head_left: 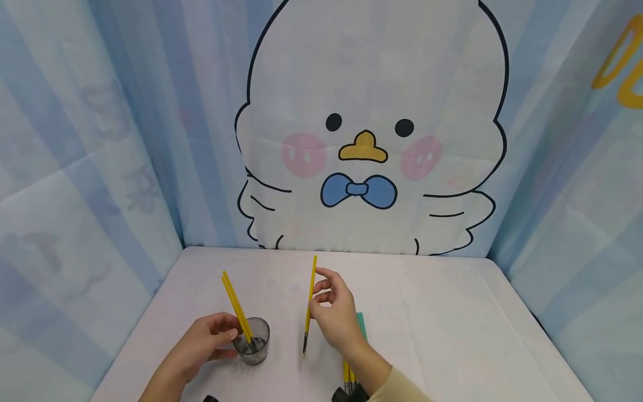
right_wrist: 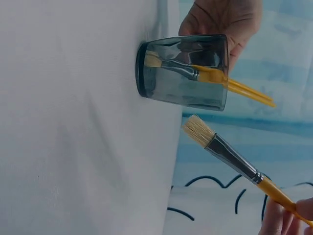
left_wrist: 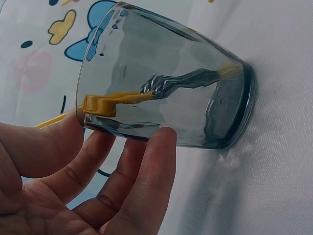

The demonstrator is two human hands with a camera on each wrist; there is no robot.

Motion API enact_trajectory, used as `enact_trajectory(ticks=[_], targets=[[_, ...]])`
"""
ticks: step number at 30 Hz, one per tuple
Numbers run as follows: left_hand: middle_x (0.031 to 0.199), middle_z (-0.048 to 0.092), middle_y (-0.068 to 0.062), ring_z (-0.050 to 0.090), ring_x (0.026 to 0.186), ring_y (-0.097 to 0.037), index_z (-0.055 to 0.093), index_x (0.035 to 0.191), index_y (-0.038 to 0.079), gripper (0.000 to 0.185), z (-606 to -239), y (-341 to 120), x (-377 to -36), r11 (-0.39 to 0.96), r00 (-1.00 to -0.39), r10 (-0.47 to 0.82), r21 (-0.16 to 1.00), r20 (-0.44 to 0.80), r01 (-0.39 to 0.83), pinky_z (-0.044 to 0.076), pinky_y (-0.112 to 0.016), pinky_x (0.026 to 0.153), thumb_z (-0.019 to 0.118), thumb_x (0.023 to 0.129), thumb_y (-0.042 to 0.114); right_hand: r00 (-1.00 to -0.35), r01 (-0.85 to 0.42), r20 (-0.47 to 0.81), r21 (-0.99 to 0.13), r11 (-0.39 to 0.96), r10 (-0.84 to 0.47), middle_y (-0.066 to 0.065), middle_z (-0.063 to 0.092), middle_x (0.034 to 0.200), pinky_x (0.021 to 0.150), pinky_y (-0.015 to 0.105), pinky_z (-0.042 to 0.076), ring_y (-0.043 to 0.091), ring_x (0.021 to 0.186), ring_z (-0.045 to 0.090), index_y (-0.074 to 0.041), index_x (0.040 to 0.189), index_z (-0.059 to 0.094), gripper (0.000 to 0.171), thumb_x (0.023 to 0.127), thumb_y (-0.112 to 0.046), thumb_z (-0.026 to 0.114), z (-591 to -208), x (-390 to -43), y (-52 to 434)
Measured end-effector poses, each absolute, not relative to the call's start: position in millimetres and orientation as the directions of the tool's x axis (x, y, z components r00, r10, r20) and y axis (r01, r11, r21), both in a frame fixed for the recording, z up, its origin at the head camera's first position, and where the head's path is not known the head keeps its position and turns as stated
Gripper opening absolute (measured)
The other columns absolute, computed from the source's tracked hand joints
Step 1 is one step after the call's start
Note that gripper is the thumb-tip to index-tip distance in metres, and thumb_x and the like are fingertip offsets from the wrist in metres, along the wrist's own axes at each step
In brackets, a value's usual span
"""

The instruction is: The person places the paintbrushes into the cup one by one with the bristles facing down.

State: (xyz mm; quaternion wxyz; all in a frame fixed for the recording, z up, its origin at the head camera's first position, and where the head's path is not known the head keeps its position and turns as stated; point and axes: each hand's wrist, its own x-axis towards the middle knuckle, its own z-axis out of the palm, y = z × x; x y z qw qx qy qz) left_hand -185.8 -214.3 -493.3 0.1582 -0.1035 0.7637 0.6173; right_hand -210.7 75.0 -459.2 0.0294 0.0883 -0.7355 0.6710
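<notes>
Your left hand (head_left: 203, 340) steadies the glass (head_left: 253, 340) on the near left of the table (head_left: 452, 312), thumb and fingers curled round its wall; the left wrist view shows the fingertips (left_wrist: 156, 147) pressed against the tinted side. Two brushes (head_left: 235, 304) already stand in it, bristles down, yellow handles leaning out to the far left.

Your right hand (head_left: 334, 315) pinches a third brush (head_left: 309, 301) by its handle between thumb and fingers. It hangs almost upright, bristles down, tip just above the cloth, a little to the right of the glass and apart from it. In the right wrist view its pale bristles (right_wrist: 198, 131) lie close beside the glass (right_wrist: 183, 71) but outside the rim.

By the look of it, you are mid-carry, with this brush on its way to join the other two. The next move would call for lifting the bristles clear over the rim, shifting left, then lowering the head in beside the others while your left hand keeps the glass from tipping. Mind the leaning handles: come in from the right side of the rim so you do not knock them.

More brushes (head_left: 351, 371) lie on the table near your right wrist, partly hidden beneath it, some yellow, some green.
</notes>
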Motion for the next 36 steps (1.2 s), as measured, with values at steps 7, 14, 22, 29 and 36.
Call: enact_trajectory(ticks=[7, 14, 22, 29, 36], targets=[[0.117, 0.073, -0.014, 0.071, 0.101, -0.02, 0.068, 0.126, -0.005, 0.025, -490.8, -213.2, -184.9, 0.221, -0.931, 0.031, 0.911, -0.365, -0.349, 0.069, -0.045, 0.085, 0.068, 0.103, 0.003, -0.976, -0.213, 0.209, -0.975, 0.067, -0.067, 0.011, 0.06, 0.114, 0.07, 0.022, 0.061, 0.02, 0.094, 0.065, -0.022, 0.148, 0.058, 0.066, 0.091, 0.011, 0.064, -453.0, -208.0, 59.2], [0.117, 0.072, -0.014, 0.071, 0.1, -0.02, 0.067, 0.126, -0.005, 0.024, -489.1, -213.9, -183.6, 0.212, -0.93, 0.044, 0.913, -0.366, -0.349, 0.069, -0.044, 0.085, 0.066, 0.104, 0.003, -0.965, -0.255, 0.253, -0.967, 0.017, -0.066, 0.012, 0.06, 0.115, 0.074, 0.022, 0.062, 0.021, 0.097, 0.065, -0.024, 0.148, 0.057, 0.065, 0.094, 0.01, 0.068, -442.5, -204.8, 44.2], [0.116, 0.073, -0.014, 0.071, 0.099, -0.02, 0.068, 0.125, -0.005, 0.023, -490.2, -212.9, -184.8, 0.216, -0.93, 0.032, 0.911, -0.367, -0.352, 0.069, -0.044, 0.084, 0.067, 0.103, 0.002, -0.963, -0.255, 0.256, -0.967, -0.024, -0.08, 0.012, 0.06, 0.116, 0.076, 0.021, 0.062, 0.02, 0.098, 0.064, -0.023, 0.149, 0.056, 0.066, 0.094, 0.011, 0.067, -440.4, -204.8, 28.5], [0.116, 0.073, -0.014, 0.071, 0.1, -0.02, 0.067, 0.125, -0.006, 0.023, -491.2, -215.0, -184.5, 0.216, -0.932, 0.058, 0.916, -0.358, -0.338, 0.069, -0.044, 0.086, 0.067, 0.104, 0.004, -0.962, -0.255, 0.26, -0.965, -0.066, -0.081, 0.014, 0.06, 0.116, 0.076, 0.022, 0.063, 0.02, 0.098, 0.064, -0.024, 0.148, 0.056, 0.065, 0.094, 0.011, 0.067, -445.4, -207.0, 18.4], [0.116, 0.073, -0.015, 0.071, 0.1, -0.02, 0.068, 0.124, -0.005, 0.023, -491.9, -213.5, -186.2, 0.218, -0.93, 0.034, 0.911, -0.366, -0.35, 0.069, -0.045, 0.085, 0.067, 0.103, 0.003, -0.963, -0.253, 0.259, -0.964, -0.081, -0.077, 0.014, 0.059, 0.118, 0.08, 0.024, 0.066, 0.02, 0.1, 0.064, -0.021, 0.15, 0.055, 0.064, 0.096, 0.012, 0.066, -450.0, -207.9, 10.7]])
